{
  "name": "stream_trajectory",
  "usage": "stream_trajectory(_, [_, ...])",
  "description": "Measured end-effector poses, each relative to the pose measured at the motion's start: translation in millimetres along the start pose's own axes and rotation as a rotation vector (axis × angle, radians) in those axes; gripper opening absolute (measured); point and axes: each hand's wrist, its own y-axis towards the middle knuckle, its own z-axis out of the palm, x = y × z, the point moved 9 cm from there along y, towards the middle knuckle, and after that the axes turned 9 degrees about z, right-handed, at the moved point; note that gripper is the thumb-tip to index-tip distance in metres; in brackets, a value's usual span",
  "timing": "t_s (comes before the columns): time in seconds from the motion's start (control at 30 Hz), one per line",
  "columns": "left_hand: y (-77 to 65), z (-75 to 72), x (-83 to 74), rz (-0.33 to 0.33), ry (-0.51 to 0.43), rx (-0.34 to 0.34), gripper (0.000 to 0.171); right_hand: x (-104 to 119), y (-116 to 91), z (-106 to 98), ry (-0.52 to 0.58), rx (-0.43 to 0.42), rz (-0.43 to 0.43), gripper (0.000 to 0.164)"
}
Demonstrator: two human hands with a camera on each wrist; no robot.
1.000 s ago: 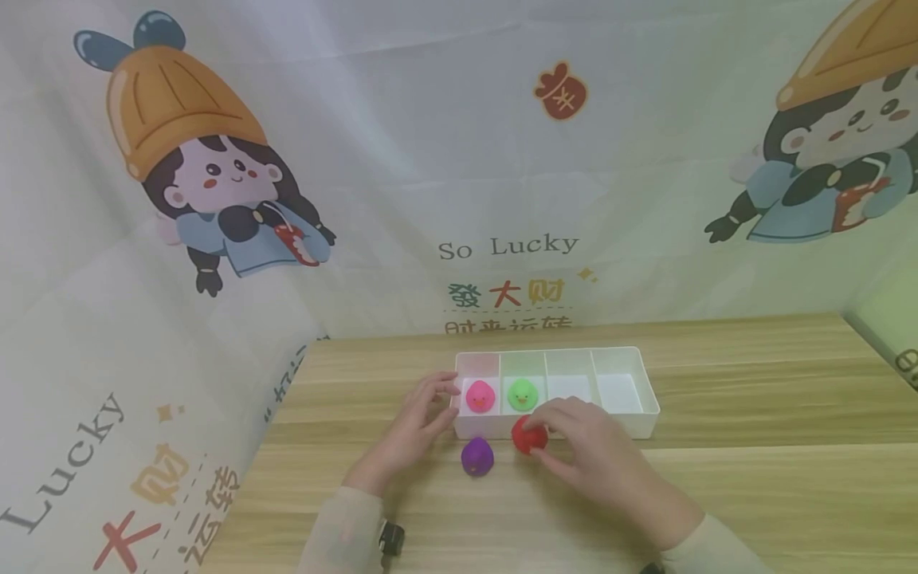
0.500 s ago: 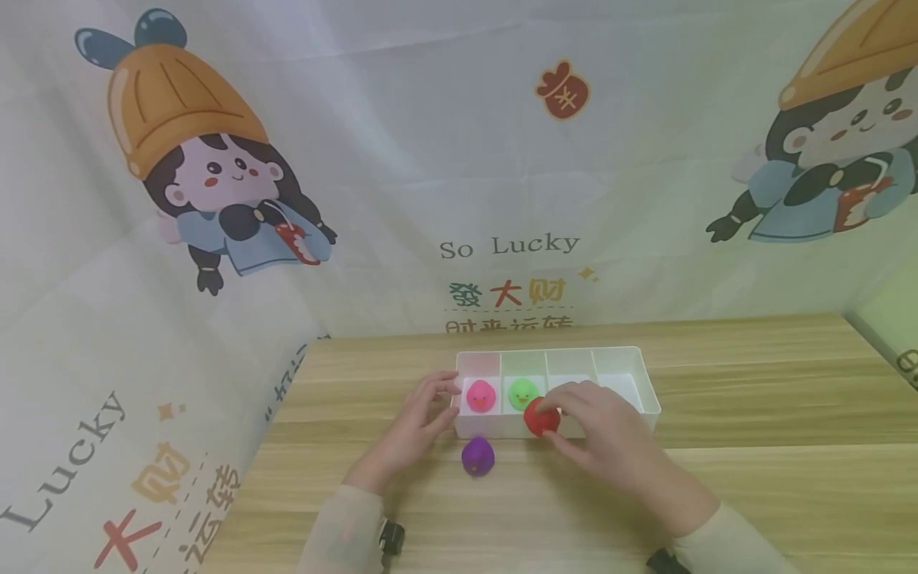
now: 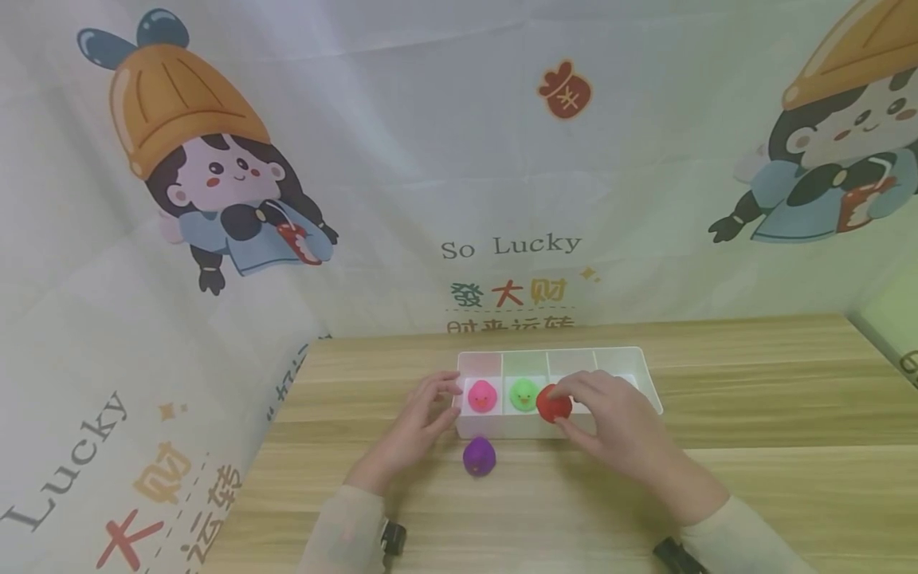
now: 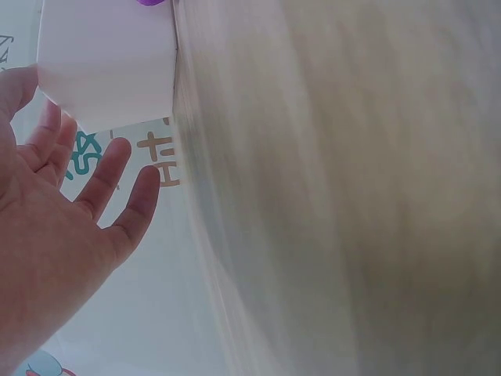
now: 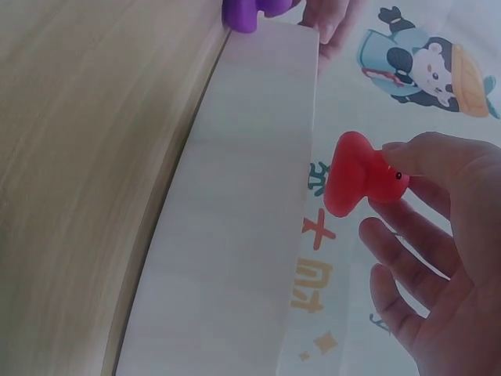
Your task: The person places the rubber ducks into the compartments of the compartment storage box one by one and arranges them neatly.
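Pinching the head of a red duck [image 3: 555, 405] between thumb and forefinger of the right hand [image 3: 617, 416], keeping it roughly upright, base down. Leaving the other right fingers bent and loosely fanned behind the duck in the right wrist view, above the front rim of a white divided tray [image 3: 495, 427]. Reaching in from the right, forearm slanting up from the near edge in a pale sleeve [image 3: 746, 538]. Resting the left hand [image 3: 419, 418] slackly at the tray's left end, fingers gently bent, thumb and fingertips at the corner and seemingly touching it; clasping too loose to call a grip.

Compared with a second ago, carrying the red duck farther from the person and to the right: then in front of the tray's near wall, below the green duck [image 3: 524, 394], now just right of that green duck, overlapping the near part of the third compartment from the left. Keeping the left hand in the same place throughout. Finding the pink duck [image 3: 483, 395] unmoved in the first compartment, the green likewise in the second, and the purple duck [image 3: 479, 457] unmoved on the table [image 3: 753, 399], just before the tray.
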Motion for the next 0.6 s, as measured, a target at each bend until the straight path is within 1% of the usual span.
stream_trajectory(0.27, [-0.3, 1.2, 0.4, -0.017, -0.006, 0.017, 0.029, -17, 1, -3, -0.04, 0.004, 0.045, 0.029])
stream_trajectory(0.43, [-0.4, 1.1, -1.1, -0.028, -0.017, 0.018, 0.03, -25, 3, -2, -0.051, 0.015, 0.081, 0.028])
stream_trajectory(0.53, [0.4, 4.5, 12.5, -0.02, -0.001, 0.019, 0.028, -31, 4, -1, -0.046, 0.026, 0.12, 0.028])
stream_trajectory(0.6, [0.6, 5.3, 14.8, -0.017, -0.011, 0.019, 0.028, -34, 4, 0, -0.047, 0.034, 0.142, 0.027])
